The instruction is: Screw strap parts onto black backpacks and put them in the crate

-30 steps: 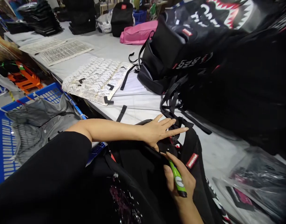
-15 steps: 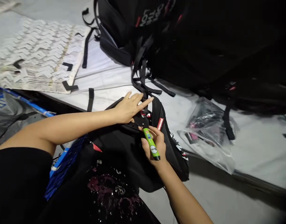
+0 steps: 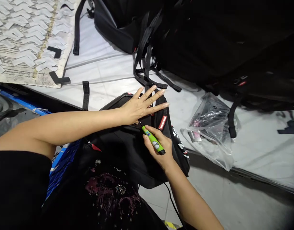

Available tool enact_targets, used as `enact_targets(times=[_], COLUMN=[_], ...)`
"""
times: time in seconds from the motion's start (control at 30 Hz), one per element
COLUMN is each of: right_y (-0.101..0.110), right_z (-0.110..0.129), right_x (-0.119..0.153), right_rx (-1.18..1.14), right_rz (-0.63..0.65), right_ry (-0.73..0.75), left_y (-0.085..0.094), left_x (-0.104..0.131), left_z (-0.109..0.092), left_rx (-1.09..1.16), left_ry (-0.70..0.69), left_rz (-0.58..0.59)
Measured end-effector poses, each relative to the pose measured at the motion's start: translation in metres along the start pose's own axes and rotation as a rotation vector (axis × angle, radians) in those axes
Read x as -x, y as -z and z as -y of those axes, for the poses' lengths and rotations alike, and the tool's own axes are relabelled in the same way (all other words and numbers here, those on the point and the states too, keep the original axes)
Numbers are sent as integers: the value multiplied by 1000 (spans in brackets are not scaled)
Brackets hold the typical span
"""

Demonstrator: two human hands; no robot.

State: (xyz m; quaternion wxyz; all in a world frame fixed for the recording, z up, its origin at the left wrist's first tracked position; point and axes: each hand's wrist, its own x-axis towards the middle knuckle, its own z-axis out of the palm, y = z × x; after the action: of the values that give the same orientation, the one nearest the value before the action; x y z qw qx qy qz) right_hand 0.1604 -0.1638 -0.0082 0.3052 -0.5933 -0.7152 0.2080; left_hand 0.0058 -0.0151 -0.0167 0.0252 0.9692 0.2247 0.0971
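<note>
A black backpack (image 3: 127,150) with a red label (image 3: 162,122) lies against the table edge, over the person's lap. My left hand (image 3: 142,105) rests flat on its upper part with the fingers spread. Just below and to the right, my right hand (image 3: 158,143) is closed round a green pen-like tool (image 3: 153,139). The tool's tip points up and left at the black fabric by my left palm, where a small dark part shows. The thumb of my left hand is mostly hidden.
A clear plastic bag (image 3: 211,134) with small items lies right of the backpack. More black bags (image 3: 209,48) with straps fill the upper right. At the upper left is a board of white chevron pieces (image 3: 24,38). A blue crate (image 3: 65,166) stands below my left forearm.
My left hand has flattened and its fingers have spread over the backpack. The green tool has tilted more toward the left. The view has shifted slightly, so the surroundings sit higher.
</note>
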Motion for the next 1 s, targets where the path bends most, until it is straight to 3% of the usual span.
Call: enact_targets(times=[0.13,0.33,0.57,0.67,0.83,1.0], right_y=[18,36,31,38,56,57], right_z=[7,15,14,12,18,27], right_x=[-12,-29,-37,-47,-68,-74], right_rx=[7,0,113,100,162,429], right_rz=[143,280,234,331,621,670], right_ry=[-4,-141,-192,-147,-170,-116], left_y=[4,19,26,27,25,19], left_x=[2,6,4,5,6,5], left_z=[-3,-7,-4,-5,-6,-6], left_rx=[6,-3,17,3,-4,15], left_ry=[45,285,282,284,286,290], left_rz=[9,71,195,197,168,134])
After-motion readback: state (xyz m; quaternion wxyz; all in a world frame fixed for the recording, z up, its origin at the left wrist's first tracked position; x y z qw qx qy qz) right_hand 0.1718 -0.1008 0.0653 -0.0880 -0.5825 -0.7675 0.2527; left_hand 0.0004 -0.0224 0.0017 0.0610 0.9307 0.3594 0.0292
